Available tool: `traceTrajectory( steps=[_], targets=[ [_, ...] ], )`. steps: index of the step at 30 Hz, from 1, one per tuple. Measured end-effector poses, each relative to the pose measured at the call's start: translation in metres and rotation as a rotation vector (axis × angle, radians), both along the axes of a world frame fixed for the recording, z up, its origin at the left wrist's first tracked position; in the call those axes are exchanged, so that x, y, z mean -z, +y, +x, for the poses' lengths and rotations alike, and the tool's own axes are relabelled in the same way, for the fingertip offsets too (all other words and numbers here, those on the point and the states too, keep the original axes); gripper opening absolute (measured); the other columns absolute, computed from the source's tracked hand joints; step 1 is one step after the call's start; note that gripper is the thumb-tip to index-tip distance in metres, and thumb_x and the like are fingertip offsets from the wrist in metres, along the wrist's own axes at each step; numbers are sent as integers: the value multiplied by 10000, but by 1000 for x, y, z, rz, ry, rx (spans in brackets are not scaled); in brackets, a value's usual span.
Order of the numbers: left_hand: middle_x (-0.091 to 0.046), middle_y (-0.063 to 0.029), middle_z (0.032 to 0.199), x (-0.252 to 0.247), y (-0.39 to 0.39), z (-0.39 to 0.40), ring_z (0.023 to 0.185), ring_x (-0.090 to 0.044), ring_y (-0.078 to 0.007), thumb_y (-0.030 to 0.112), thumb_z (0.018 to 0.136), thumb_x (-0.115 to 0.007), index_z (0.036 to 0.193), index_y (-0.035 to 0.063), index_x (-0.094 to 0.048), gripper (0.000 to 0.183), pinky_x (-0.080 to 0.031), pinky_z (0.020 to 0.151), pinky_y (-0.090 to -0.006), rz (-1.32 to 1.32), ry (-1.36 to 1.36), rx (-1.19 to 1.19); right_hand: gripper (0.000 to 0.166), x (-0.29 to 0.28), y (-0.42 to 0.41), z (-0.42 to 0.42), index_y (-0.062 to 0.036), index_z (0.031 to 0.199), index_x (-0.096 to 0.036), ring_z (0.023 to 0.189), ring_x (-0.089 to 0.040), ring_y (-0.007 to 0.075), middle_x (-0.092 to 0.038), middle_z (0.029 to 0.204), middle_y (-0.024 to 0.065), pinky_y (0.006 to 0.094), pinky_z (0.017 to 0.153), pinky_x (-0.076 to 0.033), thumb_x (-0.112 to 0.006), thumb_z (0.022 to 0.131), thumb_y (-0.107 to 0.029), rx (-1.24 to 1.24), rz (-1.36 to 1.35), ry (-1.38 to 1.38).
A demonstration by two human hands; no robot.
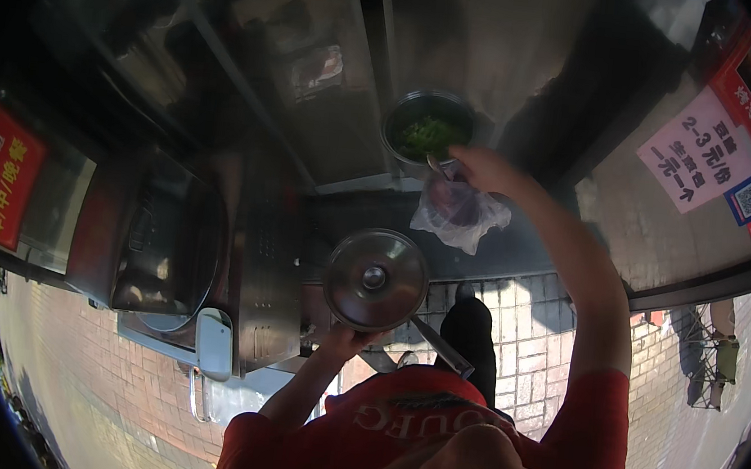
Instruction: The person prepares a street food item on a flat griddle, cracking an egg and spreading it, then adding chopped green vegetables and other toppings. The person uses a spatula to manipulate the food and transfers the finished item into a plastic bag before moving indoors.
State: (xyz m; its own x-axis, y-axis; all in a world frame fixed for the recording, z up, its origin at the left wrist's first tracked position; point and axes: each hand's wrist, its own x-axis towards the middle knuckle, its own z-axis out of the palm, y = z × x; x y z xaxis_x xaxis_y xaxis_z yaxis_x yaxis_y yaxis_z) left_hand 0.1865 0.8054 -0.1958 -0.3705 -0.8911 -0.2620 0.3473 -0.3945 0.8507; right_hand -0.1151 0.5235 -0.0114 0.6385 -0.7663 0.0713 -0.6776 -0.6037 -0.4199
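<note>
My left hand (346,342) grips the near underside of a round metal lid with a knob (376,280), held in front of my body. A flat-ended handle (444,349) sticks out at its lower right; what it belongs to is hidden. My right hand (490,171) reaches to the near rim of a round pot (388,134) and has its fingers curled at the top of a thin clear plastic bag (462,212). Something dark shows inside the bag. A short metal piece, perhaps a spoon handle (434,164), lies by my fingertips. Chopped greens (429,131) fill part of the pot.
The dark metal counter (349,150) runs ahead of me. On the left stands a boxy metal appliance (269,278) beside a rounded dark cover (171,242). Signs with writing (692,150) hang at the right, and a red one (8,179) at the left. Brick paving (527,344) lies below.
</note>
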Motion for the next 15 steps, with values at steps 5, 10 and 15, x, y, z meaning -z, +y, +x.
traceTrajectory(
  steps=[5, 10, 15],
  targets=[
    [-509, -92, 1156, -51, -117, -53, 1031, -526, -200, 117, 856, -519, 1172, 21, -443, 339, -474, 852, -304, 514, 400, -227, 245, -15, -171, 34, -37, 889, -469, 689, -569, 331, -558, 691, 160, 414, 578, -423, -546, 669, 41, -232, 97, 61],
    [-457, -70, 1209, -55, -218, -100, 1078, -481, -178, 115, 848, -530, 1208, 43, -405, 388, -467, 854, -295, 437, 443, -336, 224, -20, -332, 41, -33, 871, -461, 732, -562, 337, -559, 730, 163, 427, 603, -408, -548, 676, 38, -404, 55, 51],
    [-504, -89, 1157, -135, -340, -146, 992, -547, -201, 166, 881, -479, 1183, 51, -436, 326, -501, 810, -308, 545, 341, -421, 210, -31, -452, 28, -28, 854, -461, 723, -553, 347, -552, 730, 171, 430, 597, -399, -547, 677, 43, -480, 49, -2]
  ],
)
